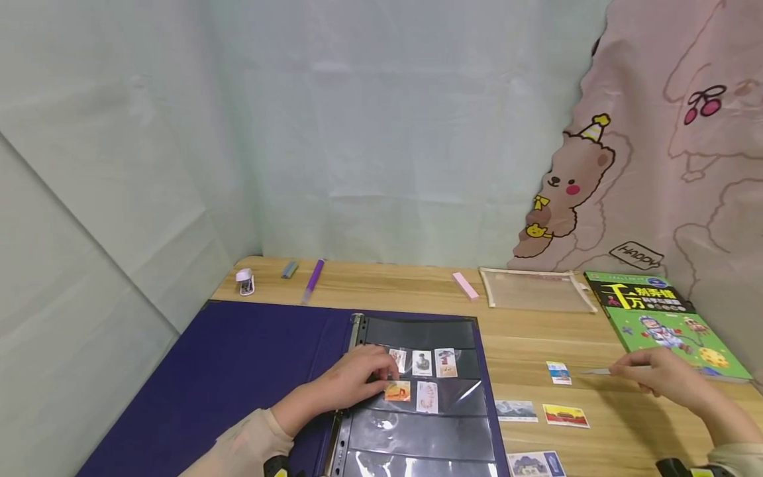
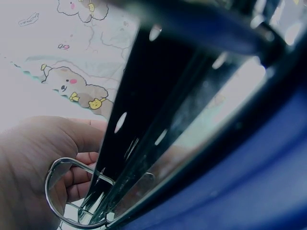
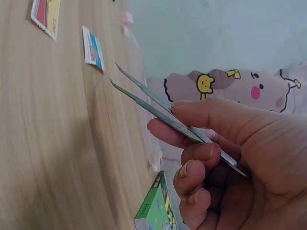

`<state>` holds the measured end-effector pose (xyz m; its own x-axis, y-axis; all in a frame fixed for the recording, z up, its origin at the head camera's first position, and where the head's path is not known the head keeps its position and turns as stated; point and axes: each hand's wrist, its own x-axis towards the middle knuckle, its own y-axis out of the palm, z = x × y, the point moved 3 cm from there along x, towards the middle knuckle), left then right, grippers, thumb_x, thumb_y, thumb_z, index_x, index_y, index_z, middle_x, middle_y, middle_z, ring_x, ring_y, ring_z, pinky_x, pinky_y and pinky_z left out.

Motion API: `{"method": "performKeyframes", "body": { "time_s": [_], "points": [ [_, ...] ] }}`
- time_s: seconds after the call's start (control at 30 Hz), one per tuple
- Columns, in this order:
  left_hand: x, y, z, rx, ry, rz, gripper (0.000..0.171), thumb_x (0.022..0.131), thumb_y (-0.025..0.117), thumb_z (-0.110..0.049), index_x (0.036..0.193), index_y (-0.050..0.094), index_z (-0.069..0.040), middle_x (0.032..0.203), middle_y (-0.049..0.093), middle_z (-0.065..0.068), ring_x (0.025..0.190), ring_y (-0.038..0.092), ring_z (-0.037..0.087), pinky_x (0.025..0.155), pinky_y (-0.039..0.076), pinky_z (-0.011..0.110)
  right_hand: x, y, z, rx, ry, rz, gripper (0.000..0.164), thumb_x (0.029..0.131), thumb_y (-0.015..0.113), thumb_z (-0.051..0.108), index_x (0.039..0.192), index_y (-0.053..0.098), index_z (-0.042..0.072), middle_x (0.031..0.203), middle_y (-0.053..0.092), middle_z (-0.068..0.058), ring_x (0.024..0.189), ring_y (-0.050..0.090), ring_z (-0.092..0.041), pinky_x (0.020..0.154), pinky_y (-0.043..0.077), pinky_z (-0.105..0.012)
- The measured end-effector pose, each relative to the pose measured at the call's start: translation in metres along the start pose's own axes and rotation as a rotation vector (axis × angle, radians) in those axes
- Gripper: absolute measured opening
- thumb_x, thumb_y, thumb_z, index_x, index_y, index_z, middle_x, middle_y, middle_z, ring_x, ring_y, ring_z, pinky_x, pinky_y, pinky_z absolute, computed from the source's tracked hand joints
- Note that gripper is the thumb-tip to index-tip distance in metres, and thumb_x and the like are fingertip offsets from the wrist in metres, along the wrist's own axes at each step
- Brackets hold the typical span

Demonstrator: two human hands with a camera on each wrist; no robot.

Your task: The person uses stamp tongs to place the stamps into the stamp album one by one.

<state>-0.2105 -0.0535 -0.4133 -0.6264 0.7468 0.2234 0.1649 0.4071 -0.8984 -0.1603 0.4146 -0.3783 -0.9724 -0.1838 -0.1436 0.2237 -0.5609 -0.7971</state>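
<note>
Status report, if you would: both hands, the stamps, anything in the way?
Right hand holds tweezers, tips apart, empty. Left hand at album page. Five stamps visible on page, four on table. Nothing seen between tweezers and blue stamp.

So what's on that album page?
Five stamps show: three in one row, two in the row below. The left hand covers part of the page; anything beneath it is hidden.

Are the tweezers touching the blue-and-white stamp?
Apart. The right wrist view shows bare tabletop between the stamp and the tweezers, whose two tips stop short of it.
</note>
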Motion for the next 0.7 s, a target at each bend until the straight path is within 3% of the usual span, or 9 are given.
{"method": "performKeyframes", "body": {
  "time_s": [0.7],
  "points": [
    [0.0,0.001,0.002,-0.01,-0.014,0.019,0.013,0.082,0.064,-0.019,0.092,0.06,-0.027,0.079,0.052,-0.013,0.074,0.043,0.0,0.077,0.037,0.024,0.01,0.001,-0.004,0.05,0.017,0.073,0.031,0.091,0.05,0.026,0.097,0.064,-0.001,0.053,0.039,0.01,0.048,0.038,0.0,0.044,0.035,-0.024]
  ]
}}
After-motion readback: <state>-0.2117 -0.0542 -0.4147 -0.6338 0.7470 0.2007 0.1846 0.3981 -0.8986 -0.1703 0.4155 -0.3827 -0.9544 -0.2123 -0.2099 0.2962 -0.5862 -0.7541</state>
